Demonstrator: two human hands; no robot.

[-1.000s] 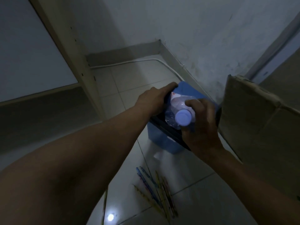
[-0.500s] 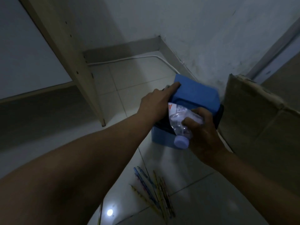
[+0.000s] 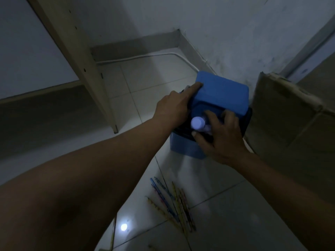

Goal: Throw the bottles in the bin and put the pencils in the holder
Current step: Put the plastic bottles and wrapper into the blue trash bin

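A blue bin with a dark liner stands on the tiled floor by the wall. Its blue lid is tipped up and back, and my left hand holds it at the lid's left edge. My right hand grips a clear plastic bottle by the neck, cap toward me, with most of its body down inside the bin's mouth and hidden. Several coloured pencils lie loose on the floor below the bin. No pencil holder is in view.
A cardboard box stands right beside the bin on the right. A wooden shelf frame rises on the left, its foot near the bin. A white cable runs along the floor at the skirting. One more pencil lies at the bottom.
My right hand has pushed the bottle down into the bin's mouth, so only its cap and neck show. My left hand keeps the lid held up.
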